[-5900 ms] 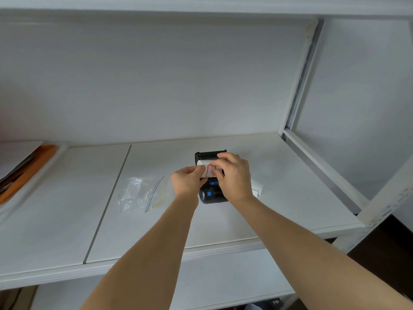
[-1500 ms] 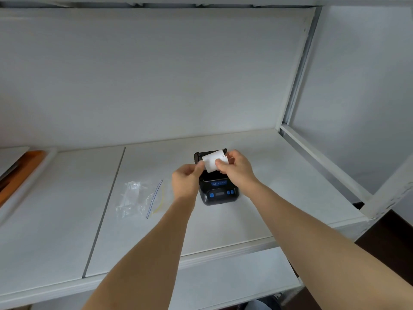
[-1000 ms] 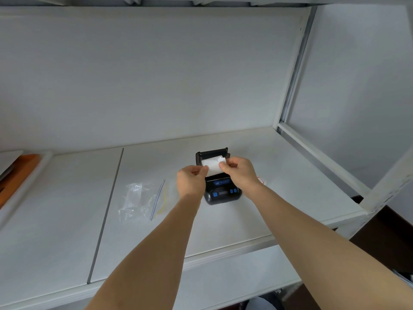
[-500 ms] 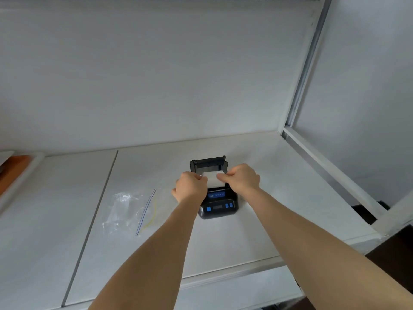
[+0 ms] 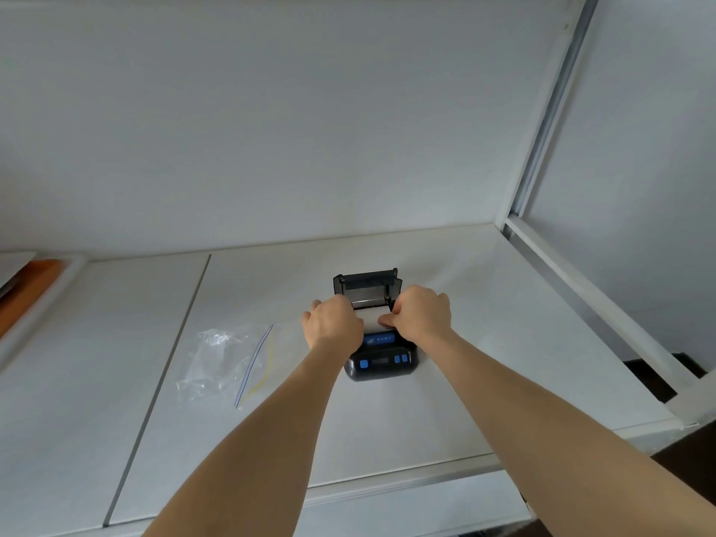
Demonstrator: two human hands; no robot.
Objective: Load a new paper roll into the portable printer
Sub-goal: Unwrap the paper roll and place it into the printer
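A small black portable printer [image 5: 381, 362] with blue buttons sits on the white shelf [image 5: 484, 343], its lid [image 5: 366, 282] standing open at the back. A white paper roll [image 5: 371, 319] lies down in the open bay. My left hand [image 5: 333, 323] grips the roll's left end with curled fingers. My right hand [image 5: 422, 313] holds its right end, thumb pressed on the paper. Most of the roll is hidden by both hands.
An empty clear zip bag [image 5: 228, 358] lies on the shelf left of the printer. An orange-edged tray [image 5: 35, 281] sits at the far left. A metal shelf frame [image 5: 581, 288] runs along the right side, and the shelf's front edge [image 5: 387, 486] is near me.
The roll, held above the printer a second ago, has come down into the open bay. Both hands have lowered with it and closed in around its ends.
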